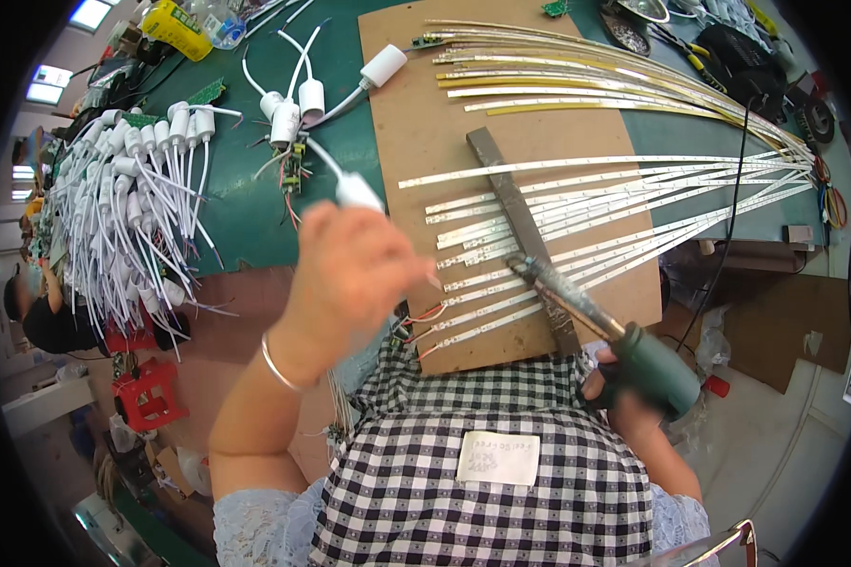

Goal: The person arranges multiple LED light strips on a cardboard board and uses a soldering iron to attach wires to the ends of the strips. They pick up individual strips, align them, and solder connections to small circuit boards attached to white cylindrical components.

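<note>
Left hand (348, 283): fingers curled and blurred; cannot tell whether they grasp anything. A white cap (357, 192) with a cord lies at 12 o'clock of this hand, partly hidden by it. The nearest bare ends of the lower light strips (501, 310) lie at 3 o'clock, just beside the fingertips.

Right hand (633, 416): fingers clenched around the green handle of the soldering iron (667, 370). The iron points to 10 o'clock, its tip over the dark bar (511, 198); contact not determinable. The bar crosses the lower strips on the brown board (407, 132). A pile of white caps (128, 203) lies at 10 o'clock of the left hand.
</note>
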A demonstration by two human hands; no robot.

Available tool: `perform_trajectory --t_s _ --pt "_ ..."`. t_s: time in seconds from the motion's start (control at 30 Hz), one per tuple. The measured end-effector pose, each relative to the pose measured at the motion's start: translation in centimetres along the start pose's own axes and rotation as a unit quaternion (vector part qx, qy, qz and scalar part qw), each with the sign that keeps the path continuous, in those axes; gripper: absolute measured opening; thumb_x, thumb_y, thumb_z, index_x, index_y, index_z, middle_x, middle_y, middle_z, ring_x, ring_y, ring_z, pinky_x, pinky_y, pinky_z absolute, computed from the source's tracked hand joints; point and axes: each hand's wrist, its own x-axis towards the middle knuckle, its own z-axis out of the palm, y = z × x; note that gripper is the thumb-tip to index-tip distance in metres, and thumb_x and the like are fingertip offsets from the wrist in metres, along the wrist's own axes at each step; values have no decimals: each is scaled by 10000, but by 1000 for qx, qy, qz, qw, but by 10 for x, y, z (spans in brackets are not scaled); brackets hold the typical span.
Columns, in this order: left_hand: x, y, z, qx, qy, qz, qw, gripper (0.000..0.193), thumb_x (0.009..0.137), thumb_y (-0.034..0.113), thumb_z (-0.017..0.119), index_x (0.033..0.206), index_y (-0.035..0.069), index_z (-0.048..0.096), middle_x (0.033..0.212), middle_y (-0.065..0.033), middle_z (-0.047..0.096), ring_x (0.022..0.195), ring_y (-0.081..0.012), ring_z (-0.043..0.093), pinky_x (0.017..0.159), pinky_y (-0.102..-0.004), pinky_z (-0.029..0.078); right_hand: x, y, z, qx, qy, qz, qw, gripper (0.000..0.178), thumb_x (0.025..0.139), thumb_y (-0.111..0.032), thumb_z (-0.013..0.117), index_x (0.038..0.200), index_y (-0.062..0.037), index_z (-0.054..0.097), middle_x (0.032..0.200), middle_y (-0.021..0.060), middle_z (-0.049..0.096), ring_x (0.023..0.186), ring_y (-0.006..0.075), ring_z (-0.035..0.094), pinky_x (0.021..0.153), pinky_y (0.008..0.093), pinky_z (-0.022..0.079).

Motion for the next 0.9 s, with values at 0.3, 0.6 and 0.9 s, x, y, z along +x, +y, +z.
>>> perform_trajectory --t_s 0.3,0.6,0.9 --pt "-34 30 30 -14 71 -32 997 236 673 90 742 903 129 707 795 24 596 792 -190 564 745 -371 386 5 -16 2 -169 -71 -30 983 192 858 -215 627 901 -32 665 709 38 682 633 188 663 639 311 527" --pt "-34 32 33 -16 71 -42 996 238 660 67 744 894 92 712 796 14 592 799 -204 556 733 -376 416 18 -22 7 -199 -125 -102 967 158 817 -87 618 947 -5 655 802 69 678 668 205 668 652 299 534" --pt "-33 31 36 -11 69 -36 997 224 690 97 713 914 95 699 834 9 598 829 -201 568 764 -370 418 18 -27 15 -182 -108 -34 977 179 837 -118 632 967 2 661 832 86 678 718 235 670 666 291 536"
